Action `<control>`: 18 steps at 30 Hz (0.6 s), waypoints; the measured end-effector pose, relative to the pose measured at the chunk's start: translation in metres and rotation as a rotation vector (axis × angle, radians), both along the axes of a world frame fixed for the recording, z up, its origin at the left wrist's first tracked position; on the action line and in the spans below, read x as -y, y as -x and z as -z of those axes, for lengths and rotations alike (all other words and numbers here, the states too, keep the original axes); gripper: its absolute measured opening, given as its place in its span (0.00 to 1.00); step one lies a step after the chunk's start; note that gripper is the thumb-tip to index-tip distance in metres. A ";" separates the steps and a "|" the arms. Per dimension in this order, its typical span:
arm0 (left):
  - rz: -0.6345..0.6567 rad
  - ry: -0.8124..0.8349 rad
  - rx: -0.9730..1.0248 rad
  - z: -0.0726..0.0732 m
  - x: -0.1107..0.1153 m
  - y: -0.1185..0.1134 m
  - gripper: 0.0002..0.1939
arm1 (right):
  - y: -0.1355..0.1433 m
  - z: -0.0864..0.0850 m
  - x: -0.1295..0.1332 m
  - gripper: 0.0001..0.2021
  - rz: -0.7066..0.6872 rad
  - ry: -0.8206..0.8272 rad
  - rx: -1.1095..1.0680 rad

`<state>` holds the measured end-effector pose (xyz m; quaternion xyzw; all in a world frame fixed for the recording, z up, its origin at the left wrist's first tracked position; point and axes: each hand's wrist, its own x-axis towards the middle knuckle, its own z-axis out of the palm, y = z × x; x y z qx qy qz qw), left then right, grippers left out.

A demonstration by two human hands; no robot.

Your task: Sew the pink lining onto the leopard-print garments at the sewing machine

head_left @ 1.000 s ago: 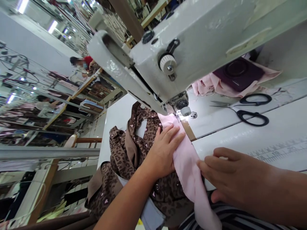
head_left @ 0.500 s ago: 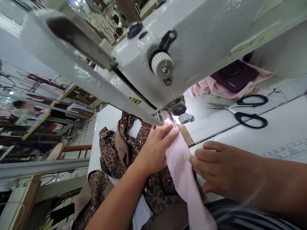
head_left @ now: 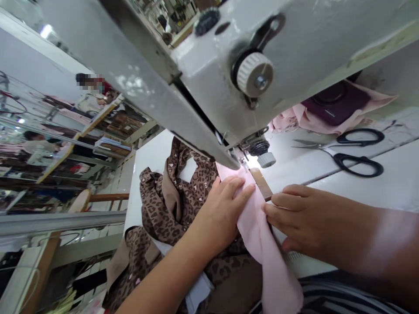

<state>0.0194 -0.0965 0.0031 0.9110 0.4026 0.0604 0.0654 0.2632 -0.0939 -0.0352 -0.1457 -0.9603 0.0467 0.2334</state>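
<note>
A pink fabric strip (head_left: 258, 235) runs from under the presser foot of a white sewing machine (head_left: 304, 48) down to the bottom of the view. On the strip, just before the foot, my left hand (head_left: 224, 209) lies flat with its fingers slightly spread. At the strip's right edge my right hand (head_left: 304, 218) has its fingers curled, fingertips on the edge; the thumb is partly hidden below. Brown leopard-print fabric (head_left: 160, 205) lies bunched left of my left hand and under my forearm.
Black-handled scissors (head_left: 356, 165) lie open on the white table (head_left: 330, 179) at right. Behind them a dark purple object (head_left: 337, 107) rests on pink cloth (head_left: 294, 117). People sit at far-left workstations, beyond a wooden rail (head_left: 108, 197).
The machine, scissors and hands appear shifted to the right as the view moved. More pink fabric now shows beyond my left fingertips, at the foot.
</note>
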 end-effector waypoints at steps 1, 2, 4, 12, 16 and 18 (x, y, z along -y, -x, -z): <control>0.007 -0.003 0.016 0.002 0.002 0.001 0.22 | 0.000 0.000 0.000 0.11 0.003 -0.006 -0.001; 0.018 -0.009 0.030 0.004 0.003 0.002 0.22 | 0.000 0.000 0.001 0.11 0.006 -0.009 -0.001; 0.037 -0.023 0.064 0.008 0.002 0.004 0.21 | 0.000 0.000 0.001 0.11 0.009 -0.008 -0.004; 0.083 -0.058 0.081 0.009 -0.014 0.010 0.20 | 0.004 -0.003 -0.008 0.12 0.010 -0.005 0.025; 0.069 -0.066 0.063 0.008 -0.025 0.012 0.18 | 0.007 -0.003 -0.019 0.15 0.023 -0.073 0.043; 0.049 -0.037 0.063 0.008 -0.030 0.013 0.17 | 0.010 -0.003 -0.025 0.16 0.029 -0.124 0.052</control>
